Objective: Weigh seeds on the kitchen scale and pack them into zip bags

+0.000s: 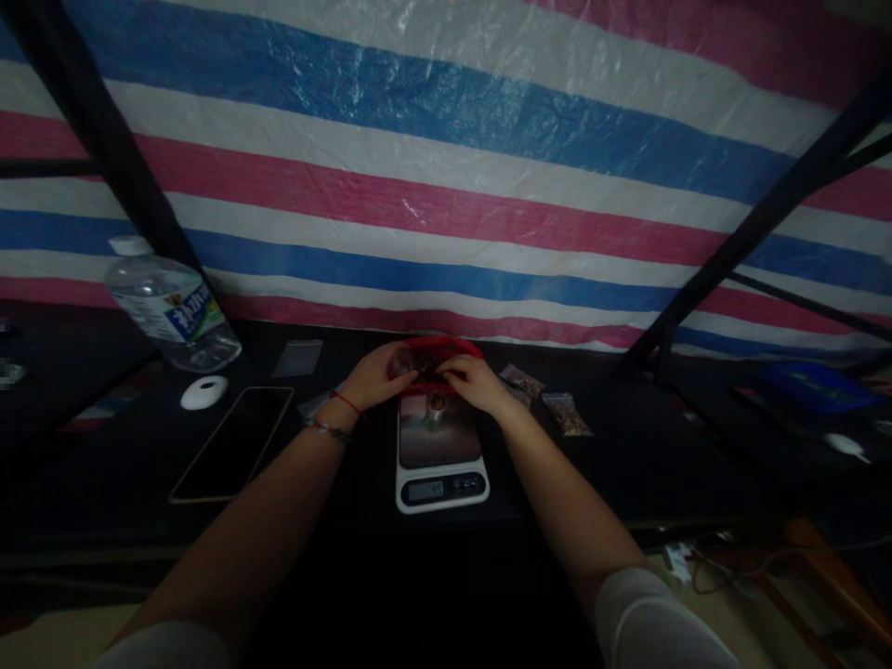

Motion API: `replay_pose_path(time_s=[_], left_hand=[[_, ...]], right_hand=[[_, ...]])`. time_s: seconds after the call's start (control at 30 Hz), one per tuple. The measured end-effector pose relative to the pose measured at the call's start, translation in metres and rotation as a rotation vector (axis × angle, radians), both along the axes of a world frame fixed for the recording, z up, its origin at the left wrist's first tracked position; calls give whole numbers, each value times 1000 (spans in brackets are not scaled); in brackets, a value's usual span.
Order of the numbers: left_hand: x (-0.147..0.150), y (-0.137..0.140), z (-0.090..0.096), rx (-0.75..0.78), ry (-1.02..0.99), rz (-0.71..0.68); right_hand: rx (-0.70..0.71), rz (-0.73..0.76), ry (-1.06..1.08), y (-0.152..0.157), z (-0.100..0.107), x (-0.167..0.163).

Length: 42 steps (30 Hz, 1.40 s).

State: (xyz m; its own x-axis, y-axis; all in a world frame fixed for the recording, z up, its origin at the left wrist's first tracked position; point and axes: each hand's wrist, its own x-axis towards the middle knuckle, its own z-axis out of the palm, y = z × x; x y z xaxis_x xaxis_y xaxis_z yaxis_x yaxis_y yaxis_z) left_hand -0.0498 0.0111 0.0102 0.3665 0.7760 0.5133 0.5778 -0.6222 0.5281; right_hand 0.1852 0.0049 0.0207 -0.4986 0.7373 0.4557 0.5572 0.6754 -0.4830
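A red basket (474,347) holding dark brown bits stands behind a white digital scale (439,455). My left hand (380,373) is at the basket's left side, its fingers closed on what looks like a clear plastic bag (402,361). Over the basket's right side, my right hand (475,379) has its fingers pinched together among the brown bits; what they grip is too small to make out. On the scale's metal plate sits a small metal cup (437,409) with brown bits in it. The digits on the scale's display are not clear.
Small filled bags (567,415) lie right of the scale. To the left are an empty zip bag (298,359), a phone (233,444), a white mouse (204,392) and a large plastic bottle (174,307). A striped sheet (446,204) hangs behind the black table, between dark metal bars.
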Motion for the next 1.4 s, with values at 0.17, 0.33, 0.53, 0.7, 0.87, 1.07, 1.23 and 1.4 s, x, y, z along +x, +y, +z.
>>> replay_pose_path(time_s=[0.17,0.33,0.53,0.7,0.87,1.07,1.23,1.4], left_hand=[[-1,1,-2,10,-2,22],[-1,0,-2,5,9,27],[0,0,-1,14,-3,10],[-1,0,-2,-6,-1,18],[-2,1,-2,4,-2,22],[-3,2,-1,19,-2,6],[-2,2,-2,25,-1,17],[-3,2,-2,29,12,26]], right_hand=[[-13,149,66,-23,16,3],[-30,290,12,-34,22,3],[-18,265,-32,-35,22,6],[2,259,35,-34,20,6],[-6,179,82,-29,17,7],[-21,83,98,-24,8,3],[-69,142,-18,-31,6,-4],[-108,196,-96,-37,10,-1]])
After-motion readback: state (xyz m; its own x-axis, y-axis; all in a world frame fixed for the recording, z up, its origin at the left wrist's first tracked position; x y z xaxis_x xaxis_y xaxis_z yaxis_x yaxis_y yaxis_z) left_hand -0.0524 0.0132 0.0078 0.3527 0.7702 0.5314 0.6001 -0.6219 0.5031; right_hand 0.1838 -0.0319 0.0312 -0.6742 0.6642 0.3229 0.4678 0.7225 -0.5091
